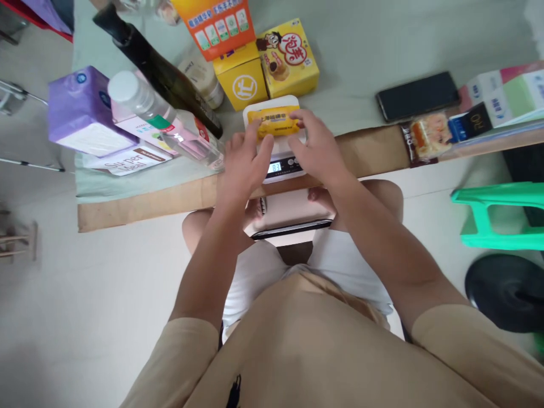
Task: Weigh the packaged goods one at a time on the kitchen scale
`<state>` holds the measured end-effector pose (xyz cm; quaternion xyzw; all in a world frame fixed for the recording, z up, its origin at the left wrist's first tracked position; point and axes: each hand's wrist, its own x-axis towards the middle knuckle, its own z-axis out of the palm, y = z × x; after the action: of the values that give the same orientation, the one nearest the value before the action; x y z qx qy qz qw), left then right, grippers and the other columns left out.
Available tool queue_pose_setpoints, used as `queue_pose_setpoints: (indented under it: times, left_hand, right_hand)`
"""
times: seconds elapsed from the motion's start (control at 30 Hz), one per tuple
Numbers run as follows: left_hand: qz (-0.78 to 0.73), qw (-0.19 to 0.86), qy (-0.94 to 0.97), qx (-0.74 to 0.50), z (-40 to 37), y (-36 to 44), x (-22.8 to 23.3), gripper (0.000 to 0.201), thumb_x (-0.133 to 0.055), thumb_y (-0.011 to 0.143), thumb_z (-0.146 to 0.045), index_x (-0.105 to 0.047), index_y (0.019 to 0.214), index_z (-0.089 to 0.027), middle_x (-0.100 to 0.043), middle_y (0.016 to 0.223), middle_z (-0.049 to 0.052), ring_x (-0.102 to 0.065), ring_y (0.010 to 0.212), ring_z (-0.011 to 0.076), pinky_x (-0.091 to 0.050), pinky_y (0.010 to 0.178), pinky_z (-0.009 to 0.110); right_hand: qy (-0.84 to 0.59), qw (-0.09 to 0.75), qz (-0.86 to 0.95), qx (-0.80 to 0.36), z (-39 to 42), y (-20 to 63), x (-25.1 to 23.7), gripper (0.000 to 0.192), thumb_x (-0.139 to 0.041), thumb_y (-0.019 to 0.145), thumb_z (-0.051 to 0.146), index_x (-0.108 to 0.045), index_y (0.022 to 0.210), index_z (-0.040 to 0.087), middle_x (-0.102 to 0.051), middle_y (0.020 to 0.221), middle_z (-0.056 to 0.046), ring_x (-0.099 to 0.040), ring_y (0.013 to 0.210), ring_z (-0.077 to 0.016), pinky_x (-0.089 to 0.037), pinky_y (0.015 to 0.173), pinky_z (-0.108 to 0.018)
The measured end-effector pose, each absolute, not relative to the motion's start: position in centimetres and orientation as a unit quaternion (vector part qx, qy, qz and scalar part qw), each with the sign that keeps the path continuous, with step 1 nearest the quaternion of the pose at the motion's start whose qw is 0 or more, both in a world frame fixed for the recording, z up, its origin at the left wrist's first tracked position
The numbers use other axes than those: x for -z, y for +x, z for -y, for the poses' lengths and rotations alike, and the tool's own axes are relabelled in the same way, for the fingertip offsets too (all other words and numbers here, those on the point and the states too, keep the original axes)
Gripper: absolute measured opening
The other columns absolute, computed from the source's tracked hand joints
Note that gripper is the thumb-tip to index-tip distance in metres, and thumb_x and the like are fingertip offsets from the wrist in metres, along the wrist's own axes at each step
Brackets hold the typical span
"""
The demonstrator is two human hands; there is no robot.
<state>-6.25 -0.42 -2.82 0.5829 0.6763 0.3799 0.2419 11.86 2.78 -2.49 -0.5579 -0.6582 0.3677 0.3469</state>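
Observation:
A yellow wrapped bar of soap (274,122) with Chinese lettering lies flat on a white digital kitchen scale (280,150) near the table's front edge. The scale's small lit display (274,168) appears to read 83. My left hand (249,158) is at the soap's left end, index finger against it and thumb along its lower side. At the opposite end, my right hand (317,144) has its index finger on the upper corner and its thumb near the lower one. Both hands seem to hold the soap lightly between them; the exact finger pressure cannot be seen.
Behind the scale stand yellow boxes (289,59) and an orange box (219,25). To the left are a clear plastic bottle (170,122), a dark glass bottle (170,79) and a purple pack (80,107). Rightward lie a black phone (419,96) and a packaged snack (431,136).

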Motion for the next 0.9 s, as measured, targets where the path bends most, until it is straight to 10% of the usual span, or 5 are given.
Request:
queue_pose_setpoints:
  times: [0.2, 0.4, 0.63, 0.9]
  left_hand:
    - [-0.662, 0.3, 0.555, -0.404, -1.2, -5.8, 2.7, 0.048, -0.063, 0.092, -0.067, -0.073, 0.121, -0.03, -0.07, 0.121, 0.01, -0.054, 0.14, 0.0337, -0.032, 0.129, 0.053]
    - [-0.61, 0.31, 0.625, -0.376, 0.2, -1.6, 0.2, 0.073, -0.045, 0.09, -0.085, -0.067, 0.134, -0.031, -0.066, 0.131, 0.012, -0.058, 0.135, 0.0339, -0.039, 0.125, 0.054]
    - [-0.419, 0.345, 0.784, -0.301, -2.9, 10.9, -1.3, 0.065, -0.039, 0.102, -0.066, -0.064, 0.14, -0.019, -0.067, 0.13, 0.016, -0.062, 0.127, 0.031, -0.045, 0.117, 0.046]
    - [-0.336, 0.343, 0.834, -0.272, -6.7, 18.1, 0.6, 0.056, -0.044, 0.102, -0.062, -0.066, 0.136, -0.024, -0.067, 0.131, 0.015, -0.062, 0.123, 0.0335, -0.047, 0.112, 0.05]
  right_hand:
    - [-0.572, 0.327, 0.653, -0.374, -3.3, 11.6, 1.6, 0.028, -0.064, 0.097, 0.027, -0.062, 0.123, 0.037, -0.071, 0.134, 0.01, -0.058, 0.124, -0.0153, -0.048, 0.122, -0.037]
    - [-0.557, 0.385, 0.663, -0.317, 1.4, 16.2, 1.1, 0.051, -0.055, 0.098, 0.031, -0.051, 0.148, 0.024, -0.059, 0.155, -0.005, -0.065, 0.076, -0.0113, -0.063, 0.096, -0.038]
    - [-0.663, 0.461, 0.574, -0.135, 8.2, 25.0, 1.6, 0.059, -0.051, 0.095, 0.036, -0.048, 0.153, 0.027, -0.055, 0.153, -0.016, -0.07, 0.103, -0.0226, -0.061, 0.064, -0.033]
    - [-0.712, 0.463, 0.509, -0.138, 7.5, 27.5, 3.3, 0.064, -0.055, 0.091, 0.033, -0.047, 0.155, 0.026, -0.052, 0.156, -0.018, -0.069, 0.111, -0.0263, -0.06, 0.064, -0.036]
